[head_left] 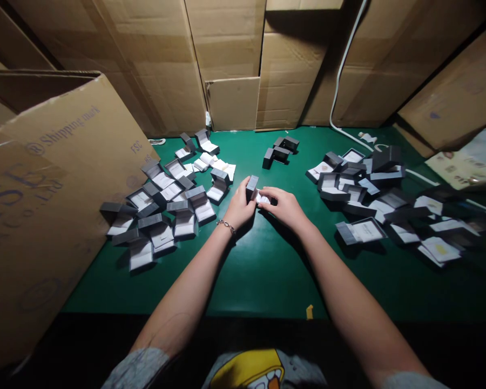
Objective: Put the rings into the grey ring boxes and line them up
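In the middle of the green table [243, 281], my left hand [242, 205] is closed round a small dark grey jewelry box [251, 183] with its lid raised. My right hand [283, 206] meets it from the other side, fingers pinched at the white insert [262, 199] in the box. Its fingertips partly cover the insert, so I cannot tell how far in it sits. Left of my hands lie several similar open boxes [184, 221] with white linings. Just beyond my hands stand a few dark boxes [281, 151] without visible white linings.
A big open carton [65, 189] stands at the left edge. More open boxes [360, 229] and white inserts crowd the right side. Stacked cartons [230, 43] wall off the back, with a white cable [336, 97] hanging down. A yellow scrap [310, 312] lies at the front edge.
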### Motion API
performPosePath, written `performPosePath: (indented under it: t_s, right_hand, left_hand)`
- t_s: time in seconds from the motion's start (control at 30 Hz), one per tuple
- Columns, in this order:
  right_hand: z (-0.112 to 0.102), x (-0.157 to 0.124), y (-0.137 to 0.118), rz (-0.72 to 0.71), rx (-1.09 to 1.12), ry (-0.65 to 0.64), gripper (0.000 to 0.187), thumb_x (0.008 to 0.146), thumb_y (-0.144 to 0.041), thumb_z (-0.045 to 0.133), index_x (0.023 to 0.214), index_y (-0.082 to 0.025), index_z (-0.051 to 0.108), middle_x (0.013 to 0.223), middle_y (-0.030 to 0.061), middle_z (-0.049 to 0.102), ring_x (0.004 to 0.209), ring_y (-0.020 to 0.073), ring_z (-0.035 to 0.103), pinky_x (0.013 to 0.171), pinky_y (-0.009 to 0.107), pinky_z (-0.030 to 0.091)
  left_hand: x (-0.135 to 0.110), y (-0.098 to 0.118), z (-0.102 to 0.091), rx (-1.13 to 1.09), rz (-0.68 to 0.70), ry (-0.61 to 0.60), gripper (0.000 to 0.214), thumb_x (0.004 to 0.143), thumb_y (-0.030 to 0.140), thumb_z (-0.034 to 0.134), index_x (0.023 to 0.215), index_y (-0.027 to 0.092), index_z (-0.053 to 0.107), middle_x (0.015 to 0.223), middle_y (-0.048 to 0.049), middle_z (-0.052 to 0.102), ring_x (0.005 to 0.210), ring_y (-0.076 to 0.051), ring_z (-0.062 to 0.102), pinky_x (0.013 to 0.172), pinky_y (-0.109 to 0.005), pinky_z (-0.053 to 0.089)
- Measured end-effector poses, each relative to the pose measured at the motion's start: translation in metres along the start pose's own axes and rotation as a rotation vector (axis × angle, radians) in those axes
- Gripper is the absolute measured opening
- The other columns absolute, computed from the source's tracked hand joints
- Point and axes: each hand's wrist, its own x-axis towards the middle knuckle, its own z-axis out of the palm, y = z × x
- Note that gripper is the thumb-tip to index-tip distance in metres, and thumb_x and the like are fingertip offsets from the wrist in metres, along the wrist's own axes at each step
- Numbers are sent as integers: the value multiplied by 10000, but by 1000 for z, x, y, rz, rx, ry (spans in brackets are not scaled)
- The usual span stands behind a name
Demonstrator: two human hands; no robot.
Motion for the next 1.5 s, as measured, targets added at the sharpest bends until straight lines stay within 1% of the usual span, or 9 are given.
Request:
performPosePath:
  t_s: [0.2, 0.33, 0.47, 0.67, 1.1, 1.23, 1.33, 1.4, 1.5]
  right_hand:
    - [-4, -2, 1, -39, -46, -5, 444, 787, -274, 666, 1222, -199, 608, 1283, 109, 597, 1202, 246, 547, 1036, 410, 421]
    - [-9, -3, 2, -63, -70, 20, 497, 773, -240, 669, 1257, -185, 570, 1175, 101, 626, 1065, 224, 604, 964, 395, 470]
    - [-11, -2, 3, -60, -75, 26, 478, 763, -221, 671, 1232, -191, 585, 1063, 78, 654, 966, 212, 622, 894, 383, 496]
    - [-6, 0, 4, -28, -21, 65, 437, 726, -211, 709, 1157, -180, 642, 981, 63, 679, 908, 201, 640, 850, 349, 507]
    - [-11, 0, 5, 78, 33, 7, 401, 707, -241, 749, 1103, -207, 692, 1104, 69, 708, 1008, 223, 655, 928, 381, 497]
    - [-14, -1, 5, 52, 20, -19, 378, 729, -288, 732, 1097, -208, 696, 1095, 69, 708, 1017, 233, 648, 915, 377, 498]
    - [-14, -1, 4, 14, -32, -39, 337, 759, -326, 700, 1075, -209, 701, 1042, 69, 709, 957, 222, 651, 851, 349, 508]
    - [-14, -1, 4, 7, -74, -46, 326, 771, -338, 684, 1069, -206, 699, 1018, 73, 703, 922, 215, 648, 818, 334, 507]
    - [-14, -2, 2, 24, -103, -53, 329, 779, -359, 669, 1064, -196, 695, 1016, 79, 698, 909, 215, 642, 805, 327, 498]
  left_hand:
    - [0, 0, 0, 14, -5, -7, 652, 776, 106, 523, 1399, 156, 337, 1419, -180, 443, 1313, -268, 431, 1113, -479, 316]
    - [0, 0, -1, 21, 5, -14, 656, 779, 114, 524, 1403, 170, 330, 1413, -175, 448, 1303, -262, 440, 1111, -476, 317]
    - [0, 1, -2, 37, -2, -27, 649, 785, 123, 525, 1404, 137, 326, 1414, -194, 440, 1309, -267, 432, 1114, -474, 313]
    - [0, 0, -1, 25, -6, -19, 671, 769, 108, 529, 1405, 169, 327, 1415, -168, 449, 1306, -272, 435, 1108, -484, 318]
    - [0, -1, -1, 39, 2, -16, 653, 776, 125, 533, 1396, 173, 336, 1411, -168, 450, 1305, -268, 432, 1108, -482, 312]
    - [1, -2, -1, 38, -6, 14, 634, 758, 111, 553, 1361, 152, 366, 1392, -175, 455, 1302, -264, 428, 1110, -455, 314]
    - [1, -3, 1, -32, -70, 65, 606, 756, 133, 570, 1328, 160, 371, 1385, -177, 425, 1218, -247, 497, 999, -404, 437]
    - [1, -3, 2, -75, -134, 134, 569, 742, 172, 608, 1267, 163, 388, 1335, -177, 429, 1067, -215, 572, 864, -359, 506]
    - [-1, -1, 2, -13, -194, 275, 453, 692, 216, 673, 1072, 176, 430, 1101, -100, 520, 815, -147, 574, 741, -312, 500]
